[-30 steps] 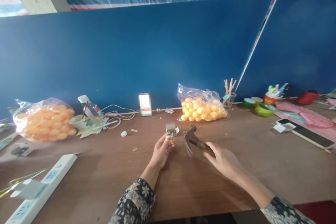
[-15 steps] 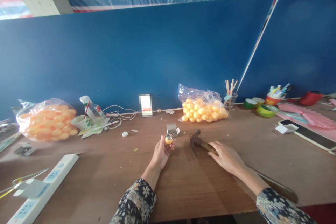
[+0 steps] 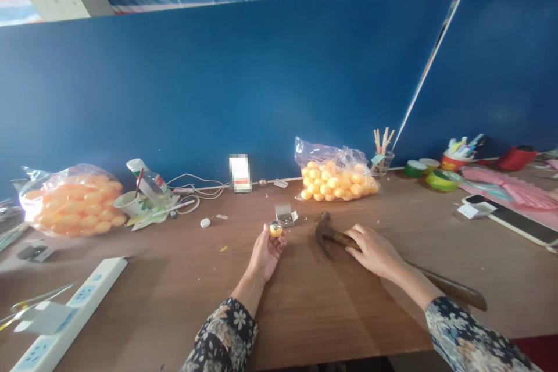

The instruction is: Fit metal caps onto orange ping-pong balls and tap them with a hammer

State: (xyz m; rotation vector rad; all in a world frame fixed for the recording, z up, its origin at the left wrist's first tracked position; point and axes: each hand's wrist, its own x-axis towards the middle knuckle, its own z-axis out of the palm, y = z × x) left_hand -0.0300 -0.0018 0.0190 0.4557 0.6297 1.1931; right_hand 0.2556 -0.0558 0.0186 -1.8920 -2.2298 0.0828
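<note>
Between the fingertips of my left hand [image 3: 267,256] is a small orange ball [image 3: 275,232] with a shiny silver piece on its top. Just behind it a small open box [image 3: 285,218] contains tiny metal bits, too small to name. My right hand [image 3: 374,251] is closed over the wooden handle of a claw hammer [image 3: 453,288], close below its head. The hammer's head points away to the left, and part of the handle is hidden under my hand and wrist.
A clear bag of orange balls [image 3: 337,183] lies behind the hammer, another bag [image 3: 74,203] at far left. A white power strip [image 3: 82,296] stretches along the left. Tape rolls [image 3: 443,180], a phone [image 3: 518,222] and pink material [image 3: 514,189] occupy the right. A blue partition [image 3: 261,87] closes the back.
The hammer's handle end has swung a little away from the table's front edge, with my right hand on it. My left hand keeps the ball in nearly the same spot. The view has shifted slightly.
</note>
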